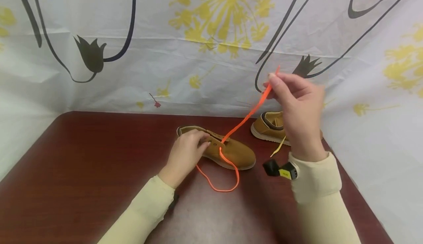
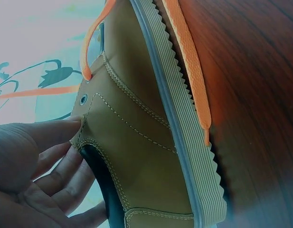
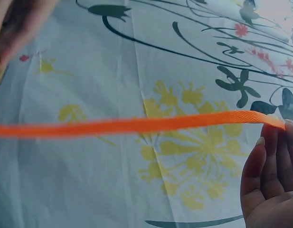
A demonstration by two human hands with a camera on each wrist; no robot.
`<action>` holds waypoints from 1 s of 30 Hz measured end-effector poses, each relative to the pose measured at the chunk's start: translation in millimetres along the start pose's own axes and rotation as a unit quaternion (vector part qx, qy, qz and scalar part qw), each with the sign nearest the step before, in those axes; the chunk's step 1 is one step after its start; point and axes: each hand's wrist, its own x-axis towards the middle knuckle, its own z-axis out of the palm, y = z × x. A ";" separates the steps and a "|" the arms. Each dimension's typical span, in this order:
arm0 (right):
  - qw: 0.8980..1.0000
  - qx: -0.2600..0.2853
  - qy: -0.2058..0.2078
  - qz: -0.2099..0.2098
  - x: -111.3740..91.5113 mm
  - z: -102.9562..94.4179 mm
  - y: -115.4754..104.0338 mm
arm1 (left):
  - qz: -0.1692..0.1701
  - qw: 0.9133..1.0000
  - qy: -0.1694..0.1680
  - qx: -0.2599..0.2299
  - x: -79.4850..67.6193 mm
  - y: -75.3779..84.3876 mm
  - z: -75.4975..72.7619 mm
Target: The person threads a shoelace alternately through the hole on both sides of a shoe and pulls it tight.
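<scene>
- Pinching the orange lace (image 1: 250, 115) near its tip, the right hand (image 1: 300, 106) sits right of centre; lace looks taut, probably to draw slack through.
- Left hand (image 1: 187, 152), frame centre: thumb and fingers grip the tan shoe (image 1: 239, 154) at its eyelet flap (image 2: 89, 114), likely steadying it against the pull.
- Tan shoe: centre, on table (image 1: 99, 163), toe right, presumably to keep eyelets reachable.
- Second shoe (image 1: 268, 126): right of centre, partly behind right hand, apparently set aside.
</scene>
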 end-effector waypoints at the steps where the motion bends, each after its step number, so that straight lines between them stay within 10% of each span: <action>1: 1.000 0.003 0.000 0.001 -5.3 -0.7 1.2 | 0.001 1.000 -0.002 0.000 -0.1 -0.3 -0.3; 14: 0.983 -0.117 -0.032 0.139 -65.9 -4.8 56.9 | -0.004 1.000 -0.010 -0.016 18.1 1.2 -12.1; 18: 0.970 -0.144 -0.052 0.188 -70.0 -4.2 75.5 | 0.010 0.994 -0.111 0.014 44.9 3.0 -12.9; 24: 0.951 -0.173 -0.066 0.247 -72.8 -4.3 101.1 | 0.028 0.952 -0.304 -0.012 80.1 -1.8 -3.6; 30: 0.932 -0.184 -0.055 0.306 -75.0 -5.1 119.8 | 0.057 0.933 -0.354 -0.012 92.6 1.7 1.0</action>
